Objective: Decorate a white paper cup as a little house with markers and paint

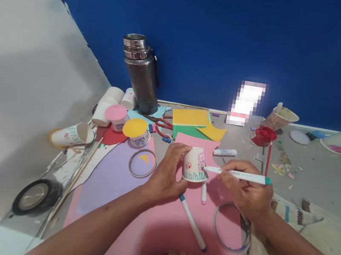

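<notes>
My left hand (170, 170) grips a white paper cup (195, 166) from its left side, over the pink paper. Green grass strokes, red flowers and a pink window are drawn on the cup. In my right hand (250, 187) is a white felt-tip marker (243, 176) with a teal end, its tip at a flower on the cup's right side. Below the cup lies another marker (192, 222) with teal and blue ends. A pink-ended marker (204, 193) sits just under the cup, and a white capped marker (224, 152) lies beyond it.
A steel flask (141, 75) stands at the back wall near stacked paper cups (105, 106). Decorated cups with a pink lid (116, 114) and a yellow lid (137, 129) stand left. Red-handled scissors (163, 124), coloured paper (191, 118) and a tape roll (33, 197) lie around.
</notes>
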`<state>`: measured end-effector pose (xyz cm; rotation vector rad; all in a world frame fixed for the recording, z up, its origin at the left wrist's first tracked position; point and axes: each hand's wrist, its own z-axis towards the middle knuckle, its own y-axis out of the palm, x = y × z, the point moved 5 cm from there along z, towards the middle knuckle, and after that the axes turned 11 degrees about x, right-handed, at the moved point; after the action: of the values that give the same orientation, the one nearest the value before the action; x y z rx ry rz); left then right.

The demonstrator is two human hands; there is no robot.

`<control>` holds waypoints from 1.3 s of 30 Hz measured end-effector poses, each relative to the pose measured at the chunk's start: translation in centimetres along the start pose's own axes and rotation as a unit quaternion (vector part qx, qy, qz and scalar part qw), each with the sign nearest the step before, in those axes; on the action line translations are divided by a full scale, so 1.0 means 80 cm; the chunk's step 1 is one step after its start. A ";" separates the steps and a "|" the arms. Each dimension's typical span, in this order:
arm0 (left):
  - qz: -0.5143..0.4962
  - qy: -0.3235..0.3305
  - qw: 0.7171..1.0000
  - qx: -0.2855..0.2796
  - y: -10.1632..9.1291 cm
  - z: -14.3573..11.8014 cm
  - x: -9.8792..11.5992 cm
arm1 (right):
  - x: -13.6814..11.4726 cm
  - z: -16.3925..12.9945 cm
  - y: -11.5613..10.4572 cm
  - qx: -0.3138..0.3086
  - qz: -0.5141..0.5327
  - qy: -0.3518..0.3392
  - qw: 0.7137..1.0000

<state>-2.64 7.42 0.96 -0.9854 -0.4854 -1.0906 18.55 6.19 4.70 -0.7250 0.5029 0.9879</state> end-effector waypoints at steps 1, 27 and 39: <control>0.001 0.002 1.000 -0.001 0.000 0.000 0.000 | 0.000 0.000 0.000 0.002 -0.001 -0.002 1.000; -0.010 0.020 1.000 -0.017 0.003 -0.004 0.005 | -0.009 0.002 0.007 -0.039 0.009 -0.025 0.999; -0.014 0.007 1.000 -0.015 0.002 -0.005 0.004 | -0.012 0.001 0.009 -0.036 0.020 -0.038 0.998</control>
<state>-2.40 6.95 0.94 -0.9994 -0.4729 -1.1325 17.50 5.96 5.19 -0.7414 0.4190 1.0719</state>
